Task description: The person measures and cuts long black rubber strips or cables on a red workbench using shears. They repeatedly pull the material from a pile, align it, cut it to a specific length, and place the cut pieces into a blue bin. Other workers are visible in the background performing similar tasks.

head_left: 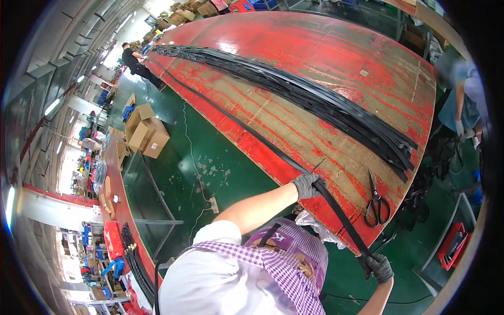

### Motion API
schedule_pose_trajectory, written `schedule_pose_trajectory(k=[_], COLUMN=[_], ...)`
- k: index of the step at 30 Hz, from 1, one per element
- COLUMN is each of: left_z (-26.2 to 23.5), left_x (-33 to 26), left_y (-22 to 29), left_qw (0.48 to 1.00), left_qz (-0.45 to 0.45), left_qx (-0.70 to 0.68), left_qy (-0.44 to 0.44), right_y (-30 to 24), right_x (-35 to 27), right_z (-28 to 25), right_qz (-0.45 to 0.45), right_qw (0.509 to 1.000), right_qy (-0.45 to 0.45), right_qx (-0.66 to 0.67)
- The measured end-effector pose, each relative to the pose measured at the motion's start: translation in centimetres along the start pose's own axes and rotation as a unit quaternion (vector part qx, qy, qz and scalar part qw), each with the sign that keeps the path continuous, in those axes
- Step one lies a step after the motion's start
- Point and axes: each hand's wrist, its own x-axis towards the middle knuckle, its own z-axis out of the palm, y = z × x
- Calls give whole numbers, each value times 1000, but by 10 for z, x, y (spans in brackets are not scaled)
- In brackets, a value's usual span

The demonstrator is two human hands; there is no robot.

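Note:
A long flat black strip runs down the near side of the worn red table toward a person at the far end. My left hand, in a dark grey glove, is closed around the strip above the table's near edge. Past the table's corner, my gloved right hand grips the same strip near its end. Between the hands the strip is stretched straight. Black-handled scissors lie on the table just beyond the strip, blades pointing away from me. A thick bundle of similar black strips lies lengthwise along the table.
A person in dark clothes stands at the table's far left end. Another person works at the right. Open cardboard boxes and a power strip with its cable are on the green floor. A red bin stands at lower right.

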Motion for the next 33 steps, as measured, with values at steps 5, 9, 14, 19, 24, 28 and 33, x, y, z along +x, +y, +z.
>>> schedule_pose_trajectory(k=[5, 9, 14, 19, 24, 28, 33], left_z=[29, 87, 5, -44, -53, -23, 10], left_x=[-3, -83, -32, 7, 41, 44, 37], left_y=[39, 43, 40, -1, -24, -28, -60], left_qw=[967, 963, 977, 988, 992, 970, 391], left_qz=[114, 181, 212, 49, 49, -58, 315], left_qx=[4, 6, -10, 111, 114, 238, 864], left_qy=[-228, -198, 2, 97, -26, -9, -36], right_y=[-7, -21, -6, 25, 46, 68, 51], right_x=[32, 19, 29, 53, 68, 82, 92], right_z=[10, 2, -16, -26, -48, -59, -41], right_qz=[-48, -78, -16, -5, -65, -83, -87], right_qw=[998, 992, 999, 991, 979, 975, 940], right_qy=[-26, -48, 1, 101, 180, 199, 226], right_qx=[-13, 87, -41, -92, -69, -58, -241])
